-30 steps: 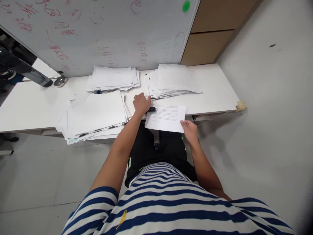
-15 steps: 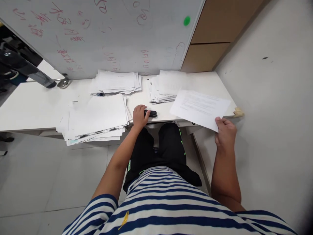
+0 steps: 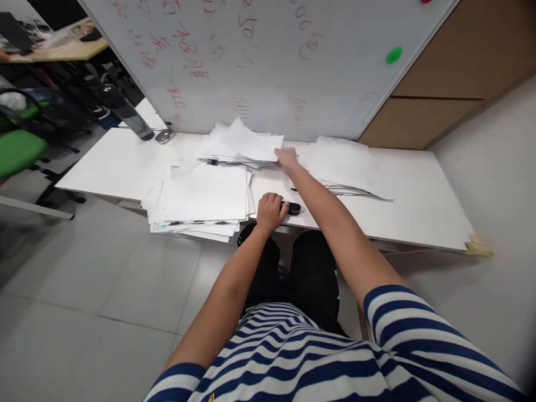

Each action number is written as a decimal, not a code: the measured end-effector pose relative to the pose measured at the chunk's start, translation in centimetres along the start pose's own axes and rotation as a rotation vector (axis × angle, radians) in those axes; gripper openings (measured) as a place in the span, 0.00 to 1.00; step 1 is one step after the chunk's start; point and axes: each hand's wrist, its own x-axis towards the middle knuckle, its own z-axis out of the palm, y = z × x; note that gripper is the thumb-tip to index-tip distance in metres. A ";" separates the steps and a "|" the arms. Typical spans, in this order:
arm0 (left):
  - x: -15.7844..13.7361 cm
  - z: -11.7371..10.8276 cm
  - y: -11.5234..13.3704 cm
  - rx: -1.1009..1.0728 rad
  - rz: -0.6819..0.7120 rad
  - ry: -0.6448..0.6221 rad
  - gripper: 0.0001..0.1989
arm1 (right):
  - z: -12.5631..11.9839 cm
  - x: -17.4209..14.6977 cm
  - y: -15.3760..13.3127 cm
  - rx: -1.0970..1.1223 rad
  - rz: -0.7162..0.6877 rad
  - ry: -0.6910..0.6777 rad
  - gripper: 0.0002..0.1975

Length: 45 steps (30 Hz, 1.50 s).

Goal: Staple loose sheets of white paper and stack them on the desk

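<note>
My left hand (image 3: 270, 212) is closed round one end of a black stapler (image 3: 295, 209) lying at the front edge of the desk. Across the desk, my right hand (image 3: 288, 159), slightly blurred, pinches the right edge of a sheet of paper (image 3: 257, 142). That sheet is lifted at its near corner over the back middle stack of papers (image 3: 215, 151). A larger paper stack (image 3: 205, 192) overhangs the front edge, left of my left hand. To the right of my right forearm lies another stack (image 3: 343, 164), its top sheet printed and skewed.
A whiteboard (image 3: 268, 72) with red writing stands behind the white desk (image 3: 419, 206). A dark bottle (image 3: 129, 114) and a computer mouse (image 3: 164, 136) are at the back left. Yellowish tape (image 3: 479, 245) covers the right corner. A green chair (image 3: 20, 151) stands at far left.
My right hand has moved from the far right, where it held a printed sheet, to a sheet on the back middle stack. The printed sheet lies on the right stack. My view has shifted left.
</note>
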 end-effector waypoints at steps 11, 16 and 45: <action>0.0 0.3 -0.2 -0.003 -0.004 -0.018 0.16 | -10.1 -0.2 5.0 -1.009 -0.483 0.338 0.32; 0.0 0.3 -0.1 -0.017 -0.013 -0.007 0.16 | -16.6 0.7 6.3 -1.001 -0.051 0.474 0.49; 0.2 0.2 -0.1 -0.006 -0.039 -0.033 0.18 | -28.3 -2.6 8.4 -0.882 -0.080 0.452 0.27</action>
